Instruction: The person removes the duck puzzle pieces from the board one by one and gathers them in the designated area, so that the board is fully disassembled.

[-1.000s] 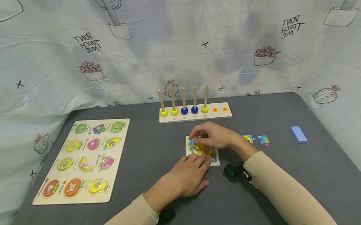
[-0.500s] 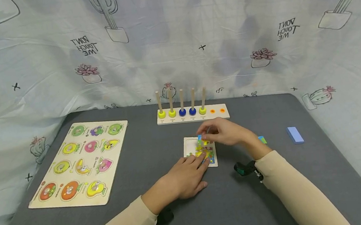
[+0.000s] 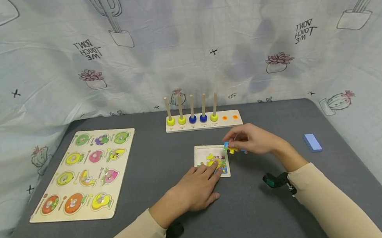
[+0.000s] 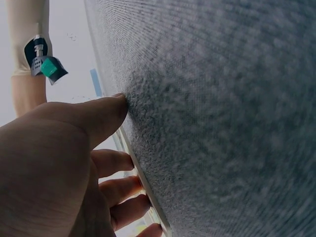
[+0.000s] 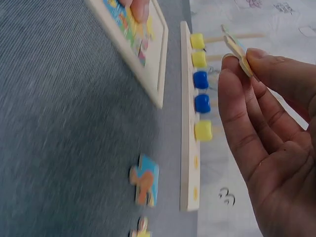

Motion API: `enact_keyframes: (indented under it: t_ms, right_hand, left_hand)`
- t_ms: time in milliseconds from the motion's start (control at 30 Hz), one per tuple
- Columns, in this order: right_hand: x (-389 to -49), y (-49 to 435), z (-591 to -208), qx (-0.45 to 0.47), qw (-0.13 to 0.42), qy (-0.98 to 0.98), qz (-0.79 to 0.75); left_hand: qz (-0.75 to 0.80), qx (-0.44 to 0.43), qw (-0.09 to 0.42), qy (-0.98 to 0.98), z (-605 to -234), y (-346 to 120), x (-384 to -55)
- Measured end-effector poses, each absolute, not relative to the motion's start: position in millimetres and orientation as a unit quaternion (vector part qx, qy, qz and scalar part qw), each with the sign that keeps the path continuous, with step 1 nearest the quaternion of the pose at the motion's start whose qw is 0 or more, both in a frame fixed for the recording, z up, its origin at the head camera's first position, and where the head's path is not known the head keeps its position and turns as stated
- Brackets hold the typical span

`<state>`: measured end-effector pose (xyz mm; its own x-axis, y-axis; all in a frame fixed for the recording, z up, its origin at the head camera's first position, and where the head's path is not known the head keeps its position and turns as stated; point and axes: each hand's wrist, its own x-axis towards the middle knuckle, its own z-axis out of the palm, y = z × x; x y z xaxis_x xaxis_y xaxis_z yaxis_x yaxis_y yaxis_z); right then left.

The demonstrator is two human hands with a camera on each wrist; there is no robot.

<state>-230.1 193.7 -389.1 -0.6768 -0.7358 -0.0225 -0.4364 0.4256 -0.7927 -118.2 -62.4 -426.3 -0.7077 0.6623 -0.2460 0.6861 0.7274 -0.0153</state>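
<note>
My left hand (image 3: 198, 187) rests with straight fingers on the near part of a small wooden jigsaw tray (image 3: 199, 148). Yellow and multicoloured pieces lie in the tray, and its bare backing shows along the far side. In the left wrist view, the fingertips (image 4: 129, 185) lie over the tray's edge while the thumb points away from it. Just off the tray's far right corner, my right hand (image 3: 253, 139) pinches a jigsaw piece (image 5: 239, 54) between thumb and fingers, raised above the table. Below it lies a loose blue and orange piece (image 5: 148, 178), with another piece (image 5: 143, 231) beside it.
A large fruit puzzle board (image 3: 99, 172) lies at the left. Behind the tray stands a peg board (image 3: 192, 126) with yellow and blue rings on upright pegs. A blue block (image 3: 312, 143) lies at the right. Patterned cloth (image 3: 153, 40) hangs behind the table.
My right hand has lifted the piece from the tray and carried it right, past the tray's edge. More backing shows there. The left hand stays put; the right forearm now covers loose pieces.
</note>
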Motion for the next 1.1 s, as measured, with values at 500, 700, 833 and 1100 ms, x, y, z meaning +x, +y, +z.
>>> enact_keyframes:
  t_ms: [500, 700, 833, 1100]
  right_hand:
    - [-222, 231, -408, -0.342, 0.208, 0.832, -0.385]
    - [-221, 236, -417, -0.350, 0.212, 0.829, -0.381]
    - [-219, 238, -422, -0.360, 0.209, 0.828, -0.376]
    - [-218, 239, -425, -0.364, 0.188, 0.843, -0.350]
  left_hand:
    - [-0.047, 0.360, 0.113, 0.925, -425, -63, -118]
    - [-0.047, 0.360, 0.116, 0.924, -425, -64, -118]
    - [-0.045, 0.362, 0.119, 0.924, -426, -63, -118]
    - [-0.042, 0.360, 0.119, 0.924, -425, -63, -118]
